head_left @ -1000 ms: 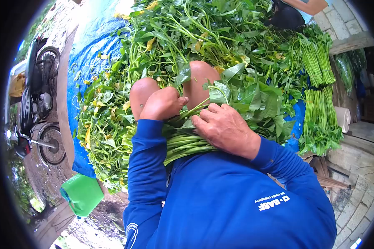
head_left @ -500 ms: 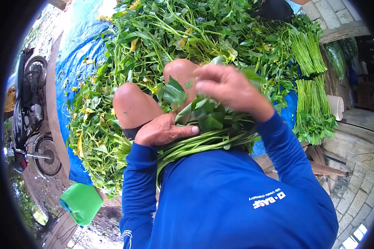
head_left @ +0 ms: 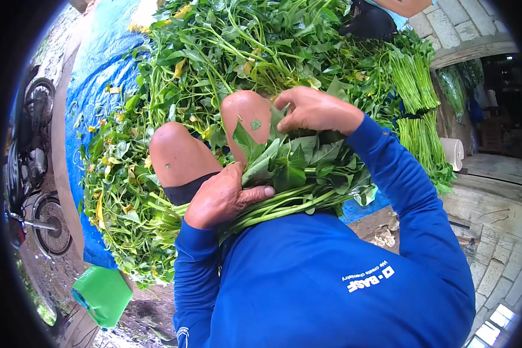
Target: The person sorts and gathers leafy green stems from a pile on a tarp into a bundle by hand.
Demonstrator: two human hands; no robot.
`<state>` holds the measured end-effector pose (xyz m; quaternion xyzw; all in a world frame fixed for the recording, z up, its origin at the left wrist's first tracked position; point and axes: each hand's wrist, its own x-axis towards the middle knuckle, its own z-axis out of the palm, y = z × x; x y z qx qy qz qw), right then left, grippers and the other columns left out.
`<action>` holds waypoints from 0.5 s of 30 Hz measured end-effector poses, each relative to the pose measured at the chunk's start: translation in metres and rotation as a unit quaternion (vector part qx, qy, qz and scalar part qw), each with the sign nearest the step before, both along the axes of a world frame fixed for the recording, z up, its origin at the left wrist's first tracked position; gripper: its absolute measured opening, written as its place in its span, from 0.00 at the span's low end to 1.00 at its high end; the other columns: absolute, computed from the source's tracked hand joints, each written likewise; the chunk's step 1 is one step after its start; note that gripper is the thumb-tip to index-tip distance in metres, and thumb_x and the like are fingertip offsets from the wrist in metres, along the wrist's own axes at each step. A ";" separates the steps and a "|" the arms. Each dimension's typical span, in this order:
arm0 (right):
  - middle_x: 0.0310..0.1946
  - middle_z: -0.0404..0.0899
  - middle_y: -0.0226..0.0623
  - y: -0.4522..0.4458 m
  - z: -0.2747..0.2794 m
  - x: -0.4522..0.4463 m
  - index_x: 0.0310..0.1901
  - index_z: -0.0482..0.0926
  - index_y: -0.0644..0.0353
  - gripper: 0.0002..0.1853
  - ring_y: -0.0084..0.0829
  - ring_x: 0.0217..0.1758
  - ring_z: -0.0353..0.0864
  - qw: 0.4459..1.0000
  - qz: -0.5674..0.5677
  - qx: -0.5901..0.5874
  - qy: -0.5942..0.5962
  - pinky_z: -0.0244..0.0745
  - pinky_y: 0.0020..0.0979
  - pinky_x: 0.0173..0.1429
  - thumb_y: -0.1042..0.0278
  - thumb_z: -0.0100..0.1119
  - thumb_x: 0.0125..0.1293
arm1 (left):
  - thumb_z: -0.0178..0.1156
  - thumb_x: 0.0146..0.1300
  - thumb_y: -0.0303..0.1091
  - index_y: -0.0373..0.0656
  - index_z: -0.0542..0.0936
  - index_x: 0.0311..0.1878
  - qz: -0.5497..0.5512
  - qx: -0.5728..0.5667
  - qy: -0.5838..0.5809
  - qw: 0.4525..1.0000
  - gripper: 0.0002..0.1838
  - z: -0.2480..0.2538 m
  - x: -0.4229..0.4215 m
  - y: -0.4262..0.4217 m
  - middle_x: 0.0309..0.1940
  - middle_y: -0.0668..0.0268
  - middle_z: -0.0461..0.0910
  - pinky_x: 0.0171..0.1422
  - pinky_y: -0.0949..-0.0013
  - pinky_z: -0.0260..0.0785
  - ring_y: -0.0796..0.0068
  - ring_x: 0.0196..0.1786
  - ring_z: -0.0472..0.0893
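Across my lap lies a bunch of leafy green stems (head_left: 284, 200), leaves toward the right and bare stems toward the left. My left hand (head_left: 223, 197) is wrapped round the stems, its thumb lying over them. Above the leafy end, beside my right knee, my right hand (head_left: 310, 113) has its fingers curled at a leaf (head_left: 277, 122), thumb and fingertips close around it. A large loose pile of the same greens (head_left: 214, 52) spreads in front of my knees.
A blue tarp (head_left: 78, 168) lies under the pile. Tied bundles (head_left: 409, 81) are stacked at the right near a white roll (head_left: 452, 153). A green container (head_left: 102, 296) stands lower left, a motorcycle (head_left: 35, 162) at far left. Another person's arm (head_left: 406, 7) shows at the top.
My left hand has come to hold the bunch on my lap. My right hand has lifted off the stems and moved up to the leaves near my knee. The view has shifted a little.
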<state>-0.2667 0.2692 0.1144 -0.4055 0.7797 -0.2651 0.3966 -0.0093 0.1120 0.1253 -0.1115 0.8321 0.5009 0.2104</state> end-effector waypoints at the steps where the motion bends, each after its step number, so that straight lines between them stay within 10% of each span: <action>1: 0.40 0.89 0.37 0.001 0.009 -0.002 0.58 0.86 0.64 0.25 0.30 0.41 0.87 1.000 -0.008 0.014 -0.011 0.80 0.36 0.45 0.59 0.75 0.64 | 0.69 0.72 0.60 0.34 0.75 0.71 0.002 0.024 0.000 1.000 0.40 0.004 -0.002 -0.001 0.58 0.42 0.86 0.67 0.50 0.75 0.41 0.64 0.85; 8: 0.42 0.85 0.28 0.018 0.032 0.000 0.75 0.72 0.59 0.34 0.16 0.36 0.78 0.948 -0.146 0.043 -0.280 0.74 0.22 0.35 0.64 0.71 0.68 | 0.60 0.79 0.62 0.38 0.74 0.73 0.046 0.035 -0.003 0.998 0.37 -0.003 -0.005 -0.003 0.60 0.42 0.85 0.69 0.51 0.75 0.42 0.63 0.85; 12: 0.46 0.85 0.32 0.024 0.004 0.008 0.78 0.68 0.58 0.39 0.20 0.39 0.81 0.991 -0.105 -0.067 0.049 0.79 0.26 0.43 0.77 0.68 0.65 | 0.57 0.77 0.68 0.47 0.64 0.83 0.047 0.022 -0.021 0.998 0.44 -0.027 -0.002 -0.006 0.60 0.38 0.85 0.69 0.46 0.75 0.35 0.64 0.84; 15: 0.50 0.84 0.33 0.024 0.009 0.012 0.79 0.69 0.54 0.39 0.23 0.43 0.83 0.991 0.014 -0.120 0.060 0.80 0.29 0.48 0.76 0.68 0.64 | 0.55 0.78 0.69 0.48 0.63 0.83 0.053 0.016 -0.019 0.998 0.44 -0.036 0.001 -0.006 0.59 0.37 0.85 0.69 0.45 0.75 0.35 0.64 0.84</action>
